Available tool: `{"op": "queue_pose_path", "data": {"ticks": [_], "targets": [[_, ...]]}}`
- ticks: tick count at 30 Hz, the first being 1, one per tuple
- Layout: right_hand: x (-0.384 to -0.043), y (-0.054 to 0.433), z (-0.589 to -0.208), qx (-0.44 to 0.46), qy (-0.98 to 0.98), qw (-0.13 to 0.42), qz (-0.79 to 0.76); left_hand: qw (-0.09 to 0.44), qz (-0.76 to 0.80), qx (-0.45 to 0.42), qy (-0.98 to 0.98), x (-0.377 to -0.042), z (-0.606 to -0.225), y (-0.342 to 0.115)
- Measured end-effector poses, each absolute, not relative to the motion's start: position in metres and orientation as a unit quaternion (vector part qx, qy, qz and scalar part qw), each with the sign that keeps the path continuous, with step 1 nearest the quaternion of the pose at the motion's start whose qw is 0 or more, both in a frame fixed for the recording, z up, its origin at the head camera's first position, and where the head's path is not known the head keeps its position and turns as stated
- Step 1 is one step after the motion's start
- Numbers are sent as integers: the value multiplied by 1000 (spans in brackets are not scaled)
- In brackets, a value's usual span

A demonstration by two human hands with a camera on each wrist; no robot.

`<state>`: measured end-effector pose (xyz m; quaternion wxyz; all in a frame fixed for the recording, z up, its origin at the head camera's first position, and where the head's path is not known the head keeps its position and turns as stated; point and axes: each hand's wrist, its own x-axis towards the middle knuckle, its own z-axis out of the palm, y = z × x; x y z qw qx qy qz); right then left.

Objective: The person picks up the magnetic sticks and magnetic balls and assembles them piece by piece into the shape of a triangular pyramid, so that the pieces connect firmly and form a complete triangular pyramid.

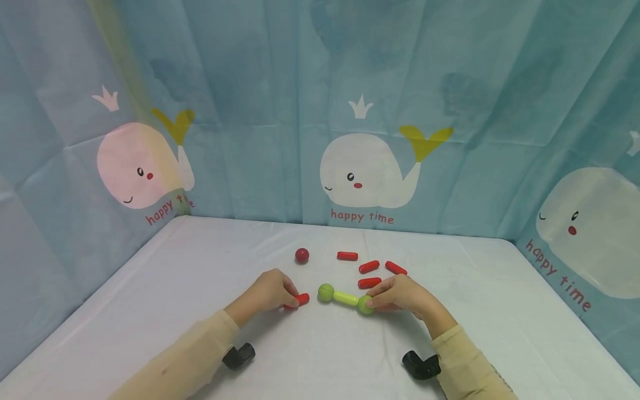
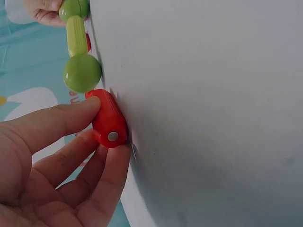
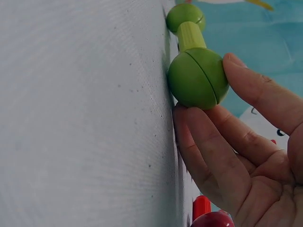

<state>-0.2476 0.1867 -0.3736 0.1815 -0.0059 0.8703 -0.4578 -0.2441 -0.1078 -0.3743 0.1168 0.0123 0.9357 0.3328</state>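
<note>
Red stick (image 2: pixel 109 117), pinched between fingertips of the left hand (image 1: pixel 272 290), is best kept level; the right hand (image 1: pixel 404 294) grips a green ball (image 3: pixel 195 79).

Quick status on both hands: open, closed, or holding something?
Left hand: pinching a red rod.
Right hand: holding a green ball at one end of the yellow-green rod.
</note>
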Motion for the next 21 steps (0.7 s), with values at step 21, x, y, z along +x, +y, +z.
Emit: {"op": "queue_pose_path", "data": {"ticks": [21], "targets": [[-248,187,-374,-8,863,188,-468,138,381,1,914,-221,-375,-86]]}}
